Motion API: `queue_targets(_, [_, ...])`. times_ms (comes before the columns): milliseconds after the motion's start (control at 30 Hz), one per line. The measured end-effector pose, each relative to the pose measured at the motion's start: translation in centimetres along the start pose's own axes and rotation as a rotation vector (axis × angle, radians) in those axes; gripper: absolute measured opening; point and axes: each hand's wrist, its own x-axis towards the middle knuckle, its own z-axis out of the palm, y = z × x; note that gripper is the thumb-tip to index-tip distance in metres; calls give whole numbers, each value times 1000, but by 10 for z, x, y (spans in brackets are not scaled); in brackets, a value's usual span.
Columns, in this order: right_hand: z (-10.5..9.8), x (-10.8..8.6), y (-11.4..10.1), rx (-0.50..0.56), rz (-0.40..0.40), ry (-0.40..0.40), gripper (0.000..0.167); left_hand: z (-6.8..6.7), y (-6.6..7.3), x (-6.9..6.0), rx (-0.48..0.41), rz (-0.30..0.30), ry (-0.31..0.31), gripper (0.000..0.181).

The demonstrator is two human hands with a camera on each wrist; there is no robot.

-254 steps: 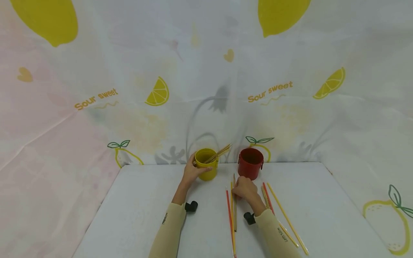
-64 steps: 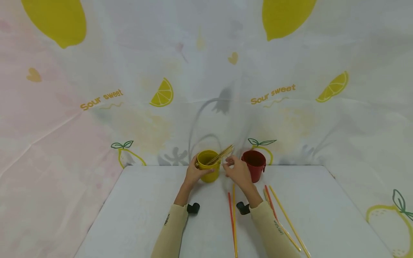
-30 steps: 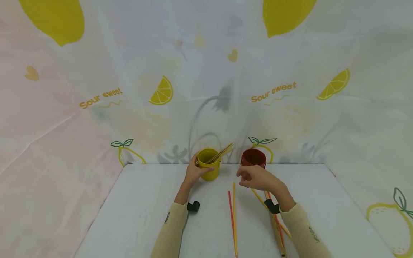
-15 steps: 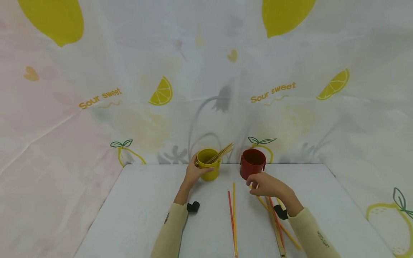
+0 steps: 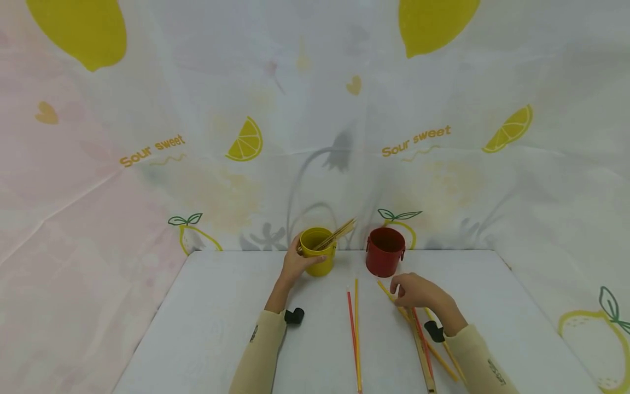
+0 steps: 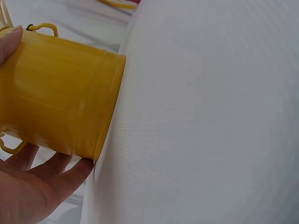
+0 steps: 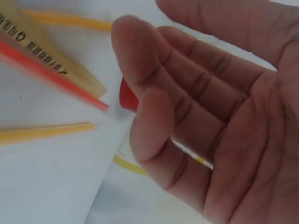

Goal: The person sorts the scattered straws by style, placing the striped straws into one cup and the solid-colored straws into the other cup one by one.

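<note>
A yellow bucket [image 5: 321, 266] [image 6: 60, 93] stands at the back of the table, several thin wooden sticks [image 5: 337, 234] leaning in it. My left hand [image 5: 294, 266] [image 6: 32, 186] grips its side, thumb in front and fingers behind. My right hand [image 5: 423, 293] [image 7: 210, 107] hovers with bent fingers, holding nothing, above a group on the right: a printed tan paper-wrapped item [image 5: 422, 353] [image 7: 46, 51], a red straw [image 5: 426, 342] [image 7: 56, 79] and yellow straws [image 5: 443, 361] [image 7: 46, 133]. One yellow straw crosses under the tan item.
A red bucket [image 5: 383, 260], with nothing seen inside, stands right of the yellow one. A red straw [image 5: 352, 325] and a yellow straw [image 5: 357, 328] lie near the middle of the white table [image 5: 197, 328]. A lemon-print cloth [image 5: 315, 109] hangs behind.
My right hand has moved from beside the yellow bucket past the red bucket's front, right and nearer. The straws under it lie differently, one now slanting across. My left hand keeps its grip.
</note>
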Motion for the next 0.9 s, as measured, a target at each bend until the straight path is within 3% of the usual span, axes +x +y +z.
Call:
queue_targets(300, [5,-3,10,-127,212,46,19,0,-1,-1,-1,0,17,91])
queue_targets(400, [6,-4,11,-140,217,64,22,0,-1,-1,-5,-3,6,92])
queue_targets(633, [14,-3,18,-162,225,116,27,-3,35,-15,-6,-13,-45,90])
queue_targets(900, [20,-1,23,-114,225,142,25,-2,37,-16,2,-18,-40,89])
